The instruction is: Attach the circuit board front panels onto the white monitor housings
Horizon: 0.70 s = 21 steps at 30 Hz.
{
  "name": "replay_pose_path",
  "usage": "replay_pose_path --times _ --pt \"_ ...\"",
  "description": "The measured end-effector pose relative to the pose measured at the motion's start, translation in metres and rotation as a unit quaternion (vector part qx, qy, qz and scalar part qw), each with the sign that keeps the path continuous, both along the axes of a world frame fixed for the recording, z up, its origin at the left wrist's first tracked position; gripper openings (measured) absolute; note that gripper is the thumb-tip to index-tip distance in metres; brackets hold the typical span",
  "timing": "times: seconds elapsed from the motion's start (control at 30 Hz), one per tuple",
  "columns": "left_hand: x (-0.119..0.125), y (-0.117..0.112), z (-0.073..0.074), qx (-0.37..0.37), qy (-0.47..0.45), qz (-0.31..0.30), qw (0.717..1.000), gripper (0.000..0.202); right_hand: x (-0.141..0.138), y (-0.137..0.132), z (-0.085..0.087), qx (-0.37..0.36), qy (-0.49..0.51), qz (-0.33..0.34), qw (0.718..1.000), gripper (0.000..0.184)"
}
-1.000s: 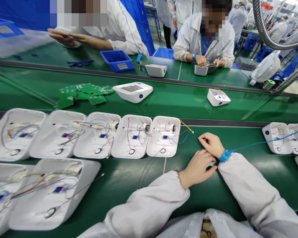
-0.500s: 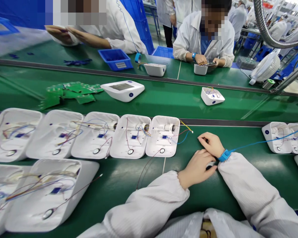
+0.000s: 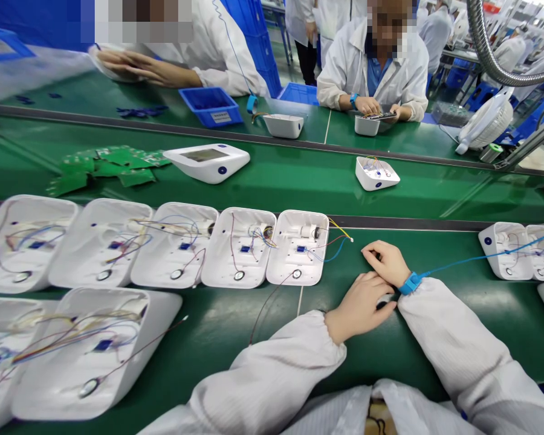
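Two hands are resting on the green worktop (image 3: 390,356) in the head view, near its front edge and right of the middle. I'm seeing my left hand (image 3: 358,307) lying palm down with the fingers loosely curled, gripping nothing. My right hand (image 3: 387,263) is also empty, relaxed and half open, its wrist wearing a blue wrist strap (image 3: 410,283) whose cord is running off toward the right edge.

Nearest to them, just left of the right hand, is the open white housing (image 3: 298,248), sitting last in a row of similar shells along the worktop's far edge. Thin coloured wires (image 3: 338,241) are spilling from it toward my fingers without touching them.

I'm judging that shell light, rigid and rather smooth, so holding it by its outer walls looks safest; the wires and small blue board inside look fragile, and pulling them would be risky.
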<state>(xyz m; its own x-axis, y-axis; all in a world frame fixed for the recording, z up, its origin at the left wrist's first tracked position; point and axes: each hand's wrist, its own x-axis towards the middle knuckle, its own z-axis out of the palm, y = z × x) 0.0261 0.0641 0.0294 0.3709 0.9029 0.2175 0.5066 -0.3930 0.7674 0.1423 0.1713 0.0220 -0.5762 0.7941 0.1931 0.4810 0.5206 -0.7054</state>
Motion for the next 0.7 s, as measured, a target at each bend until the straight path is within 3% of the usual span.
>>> replay_pose_path --times 0.7 --pt "-0.0002 0.0009 -0.0005 0.005 0.004 0.001 1.0 0.013 0.0002 0.0003 -0.0023 0.005 0.007 0.001 1.0 0.017"
